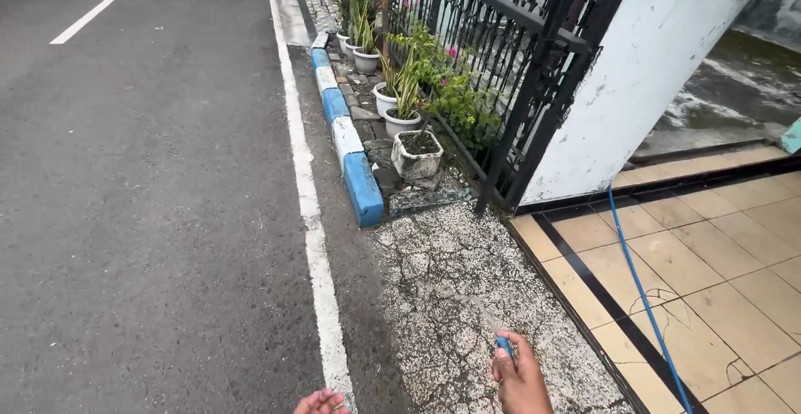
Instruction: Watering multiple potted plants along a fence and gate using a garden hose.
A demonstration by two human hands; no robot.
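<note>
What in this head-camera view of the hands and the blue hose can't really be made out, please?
- Left hand: cut off by the bottom edge; only fingertips show, so whether it holds anything is unclear.
- Right hand: closed around a small blue object, whose shape the fingers hide.
- Blue hose: its lower end leaves the bottom edge, so any link to that hand is unseen.
- Square pot: contents too small to identify.

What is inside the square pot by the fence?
The square pot holds dark soil; no plant shows. What lies under the soil is hidden. The round pots behind it hold green plants.
</note>
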